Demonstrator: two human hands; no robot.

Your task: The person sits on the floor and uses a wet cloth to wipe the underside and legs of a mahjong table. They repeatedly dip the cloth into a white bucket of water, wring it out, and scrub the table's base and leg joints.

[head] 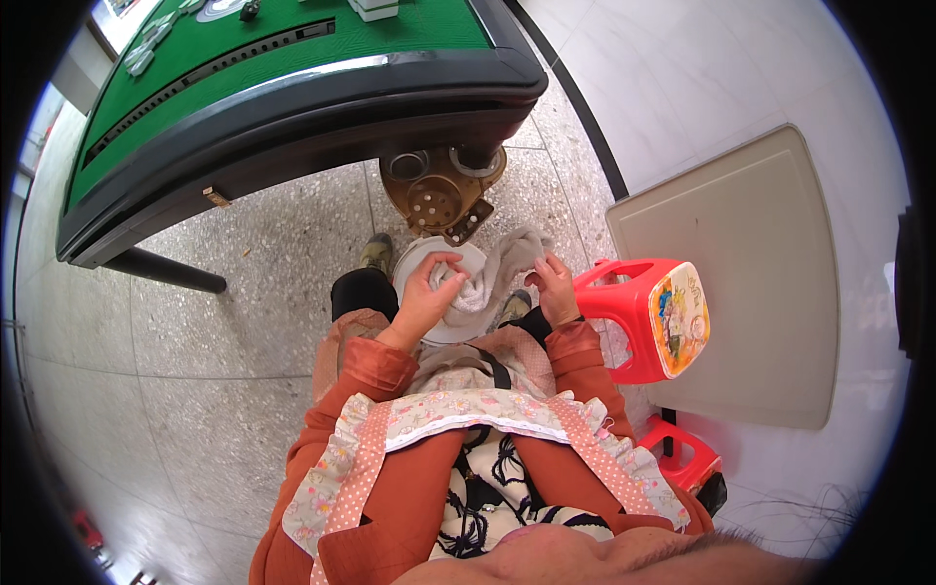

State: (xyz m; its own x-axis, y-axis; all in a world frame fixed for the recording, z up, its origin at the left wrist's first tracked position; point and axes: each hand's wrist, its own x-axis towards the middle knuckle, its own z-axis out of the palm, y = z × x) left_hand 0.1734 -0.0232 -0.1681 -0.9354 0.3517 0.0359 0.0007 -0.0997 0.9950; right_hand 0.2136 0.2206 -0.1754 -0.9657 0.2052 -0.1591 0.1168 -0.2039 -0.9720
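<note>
A damp-looking grey cloth (504, 263), twisted along its length, hangs between my two hands over a round white bucket or basin (412, 262). My left hand (431, 292) curls its fingers and thumb around the paler, bunched end. At the other side my right hand (553, 289) pinches the cloth near its upper right bend. The container stands on the floor between my shoes, partly hidden by the cloth and my left hand; what is inside it cannot be made out.
An automatic mahjong table (300, 95) with green felt and white tiles (374, 9) stands ahead. Beneath its edge sits a brown plastic base with round recesses (435, 201). Red plastic stools (629, 314) (680, 453) are at my right, before a beige panel (746, 292) against the wall.
</note>
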